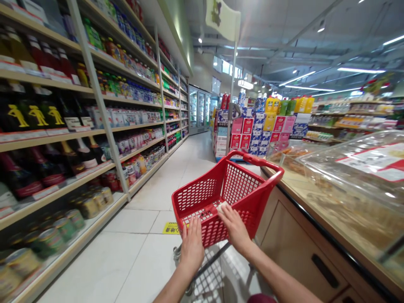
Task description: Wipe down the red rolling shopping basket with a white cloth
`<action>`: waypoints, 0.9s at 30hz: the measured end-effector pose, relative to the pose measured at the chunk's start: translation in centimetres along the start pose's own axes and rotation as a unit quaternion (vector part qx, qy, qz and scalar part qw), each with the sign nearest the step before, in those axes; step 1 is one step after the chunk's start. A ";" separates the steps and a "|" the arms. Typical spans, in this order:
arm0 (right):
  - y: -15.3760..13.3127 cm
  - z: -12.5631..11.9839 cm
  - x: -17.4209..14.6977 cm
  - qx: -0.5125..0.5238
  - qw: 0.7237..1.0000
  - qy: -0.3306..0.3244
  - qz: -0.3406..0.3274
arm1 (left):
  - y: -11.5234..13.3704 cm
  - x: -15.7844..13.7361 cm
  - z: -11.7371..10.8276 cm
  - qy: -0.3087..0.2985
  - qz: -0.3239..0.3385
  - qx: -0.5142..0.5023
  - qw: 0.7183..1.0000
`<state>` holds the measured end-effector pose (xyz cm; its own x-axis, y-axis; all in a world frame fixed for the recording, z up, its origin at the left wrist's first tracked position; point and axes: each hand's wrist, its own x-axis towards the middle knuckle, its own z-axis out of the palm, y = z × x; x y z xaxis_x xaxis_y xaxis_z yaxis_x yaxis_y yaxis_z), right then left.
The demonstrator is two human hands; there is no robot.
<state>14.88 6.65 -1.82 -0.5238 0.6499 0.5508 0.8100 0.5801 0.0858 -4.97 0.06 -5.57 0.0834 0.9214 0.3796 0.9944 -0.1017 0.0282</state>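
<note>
Red shopping cart [241, 208] stands on a tiled supermarket floor, between stocked shelves [99, 101] at left and a wooden counter [293, 244] close on the right. Left hand [192, 246], fingers outstretched and together, lies flat at the basket's near rim. Right hand [235, 227] reaches the same rim, fingers nearly straight over a small white piece [222, 206]; whether they grip it cannot be told.

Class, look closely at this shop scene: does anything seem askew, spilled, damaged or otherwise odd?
The red shopping cart stands at an angle beside the wooden counter and seems reversed: its push handle is at the far end, not near the left hand and right hand. No spill stands out.
</note>
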 end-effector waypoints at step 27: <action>-1.1 1.2 -1.2 0.026 0.994 0.020 0.105 | 1.6 -1.5 0.1 -0.079 0.022 -0.007 0.997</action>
<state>14.24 5.84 -3.58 -0.3325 0.7398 0.5849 0.8852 0.4589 -0.0771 -3.53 -1.42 -6.16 0.1371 0.9633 0.2308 0.9887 -0.1475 0.0284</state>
